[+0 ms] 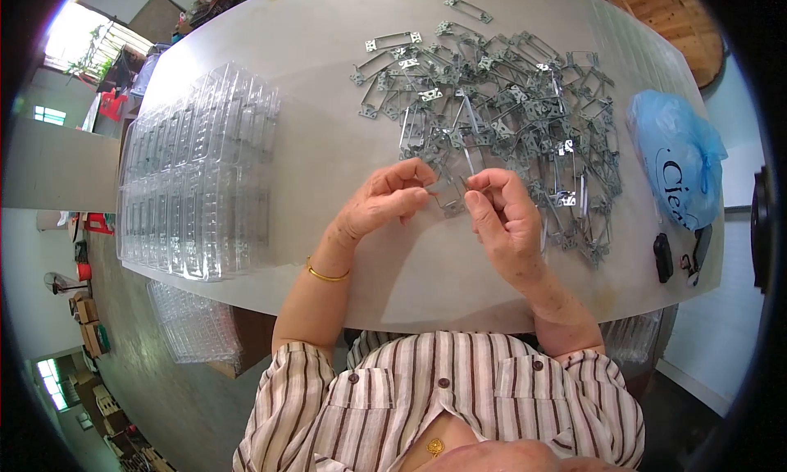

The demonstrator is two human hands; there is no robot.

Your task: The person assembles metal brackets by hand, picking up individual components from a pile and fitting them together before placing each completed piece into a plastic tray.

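Between my hands, just in front of the pile, is a small thin metal bracket (pixel 448 203) with a rectangular frame shape. My left hand (pixel 385 197), with a gold bangle on its wrist, pinches its left end between thumb and fingertips. My right hand (pixel 507 218) pinches at its right side, thumb and forefinger together; the exact grip point is partly hidden. Directly beyond my fingers spreads a tangled heap of similar metal brackets (pixel 525 103), some overlapping close to my right hand.
Stacked clear plastic trays (pixel 197 177) with bracket-like pieces in their slots stand at the table's left. On the right lie a blue plastic bag (pixel 676 156) and a small black object (pixel 662 257). More clear trays (pixel 195 320) sit below the table's left edge.
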